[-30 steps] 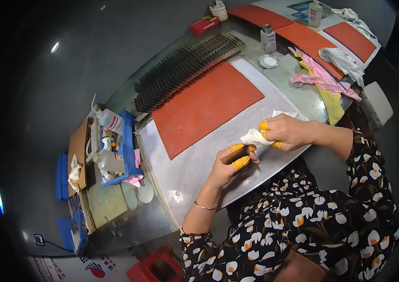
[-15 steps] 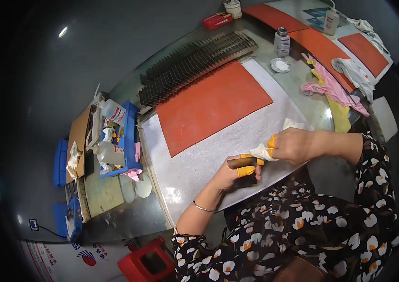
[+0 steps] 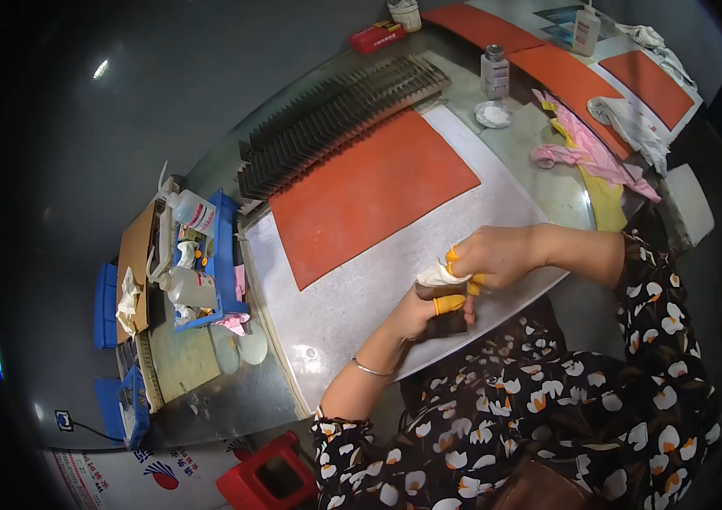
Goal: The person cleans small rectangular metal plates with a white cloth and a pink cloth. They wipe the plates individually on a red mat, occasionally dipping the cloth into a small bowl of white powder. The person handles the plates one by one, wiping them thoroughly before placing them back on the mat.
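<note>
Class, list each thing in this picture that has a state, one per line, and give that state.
left hand: closed on the small dark piece
small dark piece: held over the table edge
right hand: pressing the white cloth on the piece
white cloth: crumpled
orange mat: flat, bare
capped bottle: upright
pink cloth: lying loose

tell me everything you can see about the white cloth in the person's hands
The small crumpled white cloth looks soft, like thin fabric or tissue, bunched into a wad. The right hand pinches it with fingers wearing orange rubber fingertip covers and presses it onto a small dark brown object held in the left hand. It sits just above the near edge of the white work sheet. Much of it is hidden by the fingers.
</note>
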Available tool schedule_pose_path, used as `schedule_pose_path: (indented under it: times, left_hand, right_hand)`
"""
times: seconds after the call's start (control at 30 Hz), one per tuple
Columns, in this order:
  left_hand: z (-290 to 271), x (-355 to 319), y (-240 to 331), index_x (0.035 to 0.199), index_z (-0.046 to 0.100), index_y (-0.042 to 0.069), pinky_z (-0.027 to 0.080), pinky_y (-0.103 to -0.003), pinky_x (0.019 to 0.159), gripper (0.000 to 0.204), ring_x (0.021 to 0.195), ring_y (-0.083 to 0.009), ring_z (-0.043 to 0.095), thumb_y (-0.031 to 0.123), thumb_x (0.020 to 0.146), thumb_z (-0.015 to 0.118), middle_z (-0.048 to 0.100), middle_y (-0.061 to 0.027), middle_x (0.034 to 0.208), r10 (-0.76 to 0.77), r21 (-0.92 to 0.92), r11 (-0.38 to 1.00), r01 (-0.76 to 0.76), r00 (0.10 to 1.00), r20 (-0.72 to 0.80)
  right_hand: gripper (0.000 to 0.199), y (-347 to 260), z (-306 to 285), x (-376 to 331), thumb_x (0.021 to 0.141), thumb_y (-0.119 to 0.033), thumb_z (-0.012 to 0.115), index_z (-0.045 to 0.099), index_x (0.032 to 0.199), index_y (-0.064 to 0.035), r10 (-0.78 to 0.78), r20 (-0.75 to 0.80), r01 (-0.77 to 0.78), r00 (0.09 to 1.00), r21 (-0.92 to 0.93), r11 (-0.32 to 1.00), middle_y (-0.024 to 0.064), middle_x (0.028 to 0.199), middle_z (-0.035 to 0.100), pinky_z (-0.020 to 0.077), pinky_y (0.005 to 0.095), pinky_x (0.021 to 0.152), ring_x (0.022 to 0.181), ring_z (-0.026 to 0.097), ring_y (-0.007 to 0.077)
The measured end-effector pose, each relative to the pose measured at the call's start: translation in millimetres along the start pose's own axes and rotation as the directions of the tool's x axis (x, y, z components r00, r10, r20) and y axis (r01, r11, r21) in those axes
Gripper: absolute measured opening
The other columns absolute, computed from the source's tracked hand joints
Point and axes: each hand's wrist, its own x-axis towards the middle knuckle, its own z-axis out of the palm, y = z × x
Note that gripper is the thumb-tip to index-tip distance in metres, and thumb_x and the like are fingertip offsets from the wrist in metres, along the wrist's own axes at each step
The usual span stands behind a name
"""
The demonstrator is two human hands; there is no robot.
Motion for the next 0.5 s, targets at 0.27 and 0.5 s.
schedule_pose_path:
  times: [0.27, 0.5]
  left_hand:
    - [2, -8, -4, 0.096, 0.055, -0.002, 0.048, -0.031, 0.070, 0.026, 0.073, -0.0184, 0.059, 0.016, 0.079, 0.063, 0.060, -0.0090, 0.080, -0.024, 0.033, 0.999, 0.022, 0.999, 0.041]
    - [-1, -16, 2, 0.097, 0.057, -0.001, 0.046, -0.027, 0.073, 0.017, 0.075, -0.0135, 0.057, 0.007, 0.082, 0.056, 0.060, -0.0052, 0.080, 0.031, 0.192, 0.981, -0.018, 0.998, -0.061]
  right_hand:
    - [0.012, 0, 14, 2, 0.067, -0.006, 0.054, 0.053, 0.077, -0.0007, -0.028, -0.003, 0.028, 1.000, 0.021, 0.999, 0.0163, 0.074, 0.053, 0.0426, 0.0428, 0.062, 0.072, 0.055, 0.0352]
    - [0.011, 8, 21, -17, 0.067, -0.007, 0.055, 0.055, 0.078, -0.0037, -0.066, -0.087, 0.064, 0.994, -0.020, 0.998, 0.0149, 0.071, 0.053, 0.0437, 0.0430, 0.059, 0.071, 0.056, 0.0331]
